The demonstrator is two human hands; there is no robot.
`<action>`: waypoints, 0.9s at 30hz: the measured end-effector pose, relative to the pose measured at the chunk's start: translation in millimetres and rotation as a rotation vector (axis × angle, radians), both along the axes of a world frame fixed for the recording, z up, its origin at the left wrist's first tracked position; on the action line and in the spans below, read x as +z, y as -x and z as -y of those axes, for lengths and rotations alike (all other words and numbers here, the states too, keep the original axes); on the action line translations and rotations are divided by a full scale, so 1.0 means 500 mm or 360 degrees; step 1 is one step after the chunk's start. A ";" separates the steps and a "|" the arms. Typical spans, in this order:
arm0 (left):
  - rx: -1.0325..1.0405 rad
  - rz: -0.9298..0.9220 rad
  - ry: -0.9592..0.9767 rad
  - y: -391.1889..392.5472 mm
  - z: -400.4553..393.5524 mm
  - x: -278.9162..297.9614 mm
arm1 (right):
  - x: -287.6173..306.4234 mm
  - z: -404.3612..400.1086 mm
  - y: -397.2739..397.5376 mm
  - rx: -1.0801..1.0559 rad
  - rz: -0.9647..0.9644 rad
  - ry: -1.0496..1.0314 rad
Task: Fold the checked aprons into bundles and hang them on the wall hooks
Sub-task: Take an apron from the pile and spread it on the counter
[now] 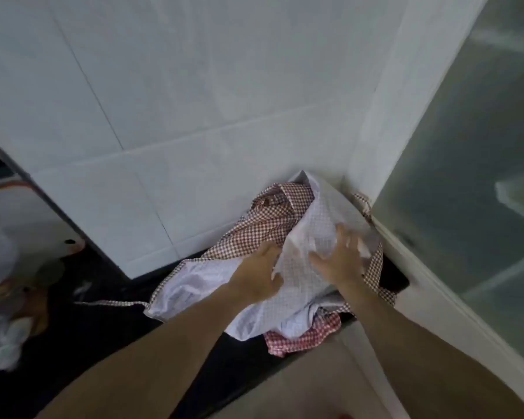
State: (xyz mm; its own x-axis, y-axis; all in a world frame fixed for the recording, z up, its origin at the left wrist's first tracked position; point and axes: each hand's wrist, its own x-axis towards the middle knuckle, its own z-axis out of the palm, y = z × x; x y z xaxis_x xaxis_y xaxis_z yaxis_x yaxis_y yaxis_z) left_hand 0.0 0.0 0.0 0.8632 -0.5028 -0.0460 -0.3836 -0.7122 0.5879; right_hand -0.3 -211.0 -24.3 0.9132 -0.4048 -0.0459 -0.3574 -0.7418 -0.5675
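A heap of red-and-white checked aprons lies crumpled on a black counter in the corner by the tiled wall. Their pale undersides face up in places. My left hand grips a fold of the cloth at the middle of the heap. My right hand lies spread with straight fingers on the pale cloth to the right. An apron strap trails left across the counter. No wall hooks are in view.
White wall tiles fill the background. A frosted glass cabinet door stands at the right. Blurred white and brown items sit on the counter's left end. A pale floor shows below the counter edge.
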 end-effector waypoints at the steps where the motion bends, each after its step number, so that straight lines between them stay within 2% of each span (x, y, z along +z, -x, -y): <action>1: -0.0019 -0.0106 -0.0080 0.010 0.003 -0.025 | -0.019 -0.011 0.003 0.0038 0.0089 -0.0021; 3: -0.0053 -0.0291 -0.0203 0.045 0.007 -0.066 | -0.045 -0.033 0.020 0.0037 0.0118 -0.0229; 5: -0.0044 -0.0453 -0.0177 0.080 0.008 -0.106 | -0.071 -0.058 0.043 0.0004 0.0056 -0.0599; 6: 0.0011 -0.0488 -0.0121 0.091 0.007 -0.120 | -0.072 -0.070 0.052 -0.0017 0.0022 -0.0660; 9: 0.0183 -0.0565 0.0073 0.106 0.009 -0.132 | -0.106 -0.080 0.064 0.0035 -0.0152 -0.0318; 12: 0.0270 -0.0550 0.0167 0.125 0.021 -0.125 | -0.122 -0.081 0.084 0.0318 -0.0541 -0.0266; 14: 0.0357 -0.0536 0.0161 0.129 0.025 -0.133 | -0.123 -0.072 0.101 0.0368 -0.0451 -0.0306; 16: 0.0488 -0.0702 0.0338 0.138 0.022 -0.135 | -0.110 -0.056 0.113 0.0070 -0.0094 -0.0271; 17: 0.0521 -0.0809 0.0413 0.142 0.019 -0.135 | -0.111 -0.040 0.117 -0.0117 0.0051 -0.0141; 19: 0.0531 -0.0918 0.0436 0.145 0.012 -0.125 | -0.101 -0.001 0.126 -0.0360 0.0103 0.0099; 21: 0.0521 -0.1075 0.0486 0.144 0.000 -0.117 | -0.101 0.048 0.134 -0.0551 -0.0112 0.0194; 22: 0.0516 -0.1215 0.0579 0.144 -0.005 -0.114 | -0.112 0.076 0.136 -0.0663 -0.0280 0.0084; 23: 0.0513 -0.1356 0.0637 0.148 -0.012 -0.110 | -0.119 0.095 0.140 -0.0754 -0.0379 -0.0166; 25: 0.0501 -0.1637 0.0667 0.162 -0.020 -0.098 | -0.129 0.113 0.146 -0.0841 -0.0435 -0.0930; 26: 0.0474 -0.1716 0.0623 0.169 -0.022 -0.098 | -0.126 0.110 0.150 -0.0825 -0.0444 -0.1172; 27: 0.0418 -0.1738 0.0533 0.177 -0.024 -0.100 | -0.124 0.107 0.151 -0.0812 -0.0417 -0.1251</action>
State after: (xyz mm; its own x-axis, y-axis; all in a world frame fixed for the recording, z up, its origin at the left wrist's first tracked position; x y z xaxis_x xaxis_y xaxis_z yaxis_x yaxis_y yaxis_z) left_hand -88.4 12.1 -50.2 0.5263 -0.4426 -0.7260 0.5766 -0.4417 0.6873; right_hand -75.9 -264.3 -86.2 0.5588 -0.5163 -0.6489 -0.7164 0.0937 -0.6914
